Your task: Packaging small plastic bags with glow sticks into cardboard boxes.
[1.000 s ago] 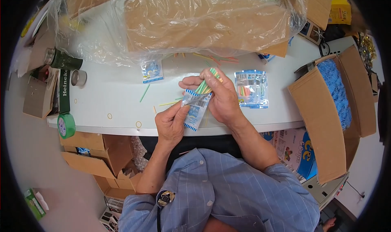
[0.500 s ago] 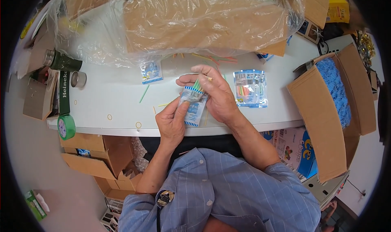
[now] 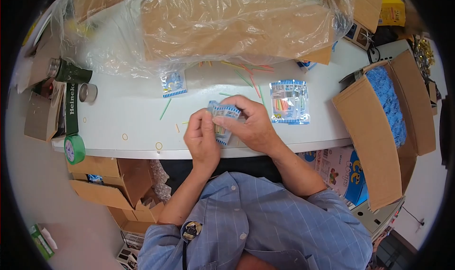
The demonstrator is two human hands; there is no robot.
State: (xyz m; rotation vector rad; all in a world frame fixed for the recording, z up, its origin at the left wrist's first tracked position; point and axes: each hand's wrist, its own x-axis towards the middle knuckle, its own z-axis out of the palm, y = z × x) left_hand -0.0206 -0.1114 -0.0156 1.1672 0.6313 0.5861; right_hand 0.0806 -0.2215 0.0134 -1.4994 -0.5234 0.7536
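Observation:
Both hands hold a small clear plastic packet [image 3: 229, 111] with blue striped ends, just above the table's near edge. Fingers of my left hand [image 3: 204, 139] close on its left side. My right hand [image 3: 252, 128] grips it near the upper end, thumb across the front. Coloured sticks show faintly through the packet; the hands cover much of it. To the right lie flat packets [image 3: 290, 102] with coloured sticks visible inside. Another packet [image 3: 174, 84] lies to the upper left, and a loose green stick [image 3: 165, 109] rests below it.
A large cardboard box [image 3: 237, 28] draped in clear plastic spans the far side, with loose pink sticks [image 3: 261, 67] before it. An open carton [image 3: 369, 142] holding blue packets stands right. Rubber bands [image 3: 125, 137], a green tape roll [image 3: 75, 149] and a metal tin [image 3: 88, 93] are left.
My right hand has come down from the packet's open top and now grips its upper end. Stick ends that stood out of the top no longer show there.

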